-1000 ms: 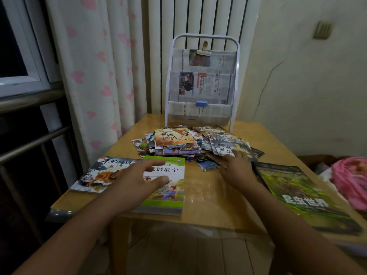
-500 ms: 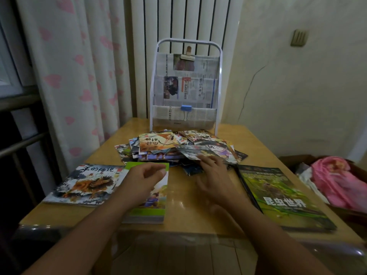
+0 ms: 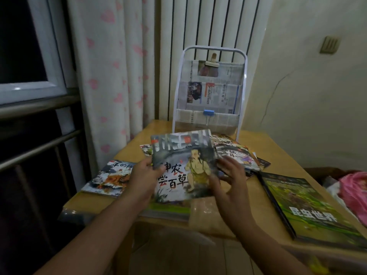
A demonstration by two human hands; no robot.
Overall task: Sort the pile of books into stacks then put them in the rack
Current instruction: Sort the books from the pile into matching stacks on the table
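Sorting is early-stage, racking not started. Landmark is the white metal-framed rack lined with folded newspaper [image 3: 209, 96], standing at the far edge of the wooden table [image 3: 278, 155]; its pockets show only newspaper, a wooden clip at the top and a blue binder clip on the bottom pocket, no books visible in it. Directly in front of the rack's foot sits the loose pile of small colourful picture books [image 3: 236, 155], fanned out and overlapping, mostly hidden by what is held in front. Nearer the person than that pile, lifted off the table, is a thin grey ink-wash picture book with a yellow-robed figure on the cover [image 3: 184, 165]. The left hand [image 3: 142, 179] grips its left edge, thumb over the cover. The right hand [image 3: 230, 179] is at its right edge with fingers spread and slack; contact at the lower right corner looks likely, but a firm grip cannot be told. Three sorted spots so far, judging by layout: left of the rack and closer to the person, a similar grey-and-orange ink-style picture book [image 3: 109, 177] lying flat; under the held book, a green-covered book [image 3: 168, 208] with only its near edge showing; right of the rack and closer, a large dark green insect book with white title characters [image 3: 305, 205], flat, apparently on another book. Likely destination for the held book is the ink-style one, same cover style. Remaining: most of the pile, then all stacks into the rack.
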